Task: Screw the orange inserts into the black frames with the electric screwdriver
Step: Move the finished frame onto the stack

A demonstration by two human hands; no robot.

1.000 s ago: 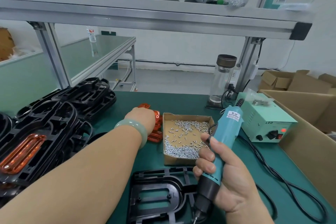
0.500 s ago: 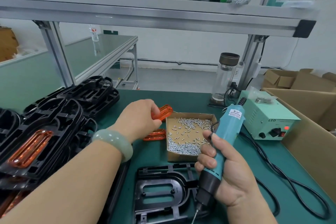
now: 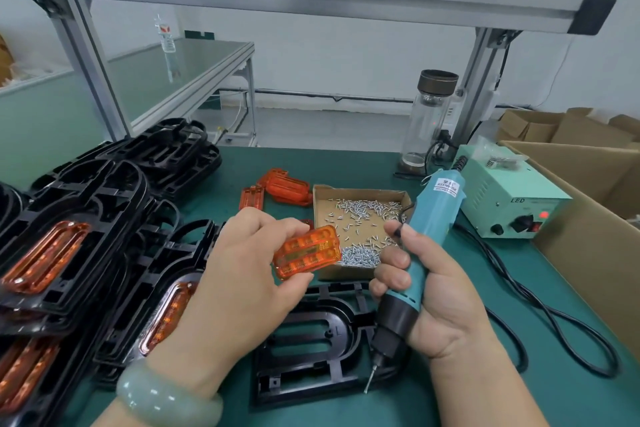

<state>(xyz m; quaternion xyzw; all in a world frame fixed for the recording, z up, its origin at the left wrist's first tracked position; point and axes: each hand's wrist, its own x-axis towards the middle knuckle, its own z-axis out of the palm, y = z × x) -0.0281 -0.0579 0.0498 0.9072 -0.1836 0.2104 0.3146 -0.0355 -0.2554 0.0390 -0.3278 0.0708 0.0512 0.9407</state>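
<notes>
My left hand [image 3: 239, 274] pinches an orange insert [image 3: 306, 252] between thumb and fingers, just above the far end of an empty black frame [image 3: 311, 347] lying on the green mat. My right hand [image 3: 436, 302] grips the teal electric screwdriver [image 3: 422, 246], bit pointing down beside the frame's right edge. More orange inserts [image 3: 282, 189] lie behind, left of an open cardboard box of screws [image 3: 360, 229]. Black frames with orange inserts fitted [image 3: 45, 260] are stacked on the left.
The screwdriver's power supply [image 3: 509, 201] stands at the right with its black cable [image 3: 540, 315] looping over the mat. A glass bottle [image 3: 427, 121] stands behind it. A large cardboard box [image 3: 588, 211] borders the right side. More black frames [image 3: 173, 149] pile up at the back left.
My left hand picked an orange insert from the pile behind the screw box and brought it toward me, over the empty frame. My right hand kept hold of the screwdriver.
</notes>
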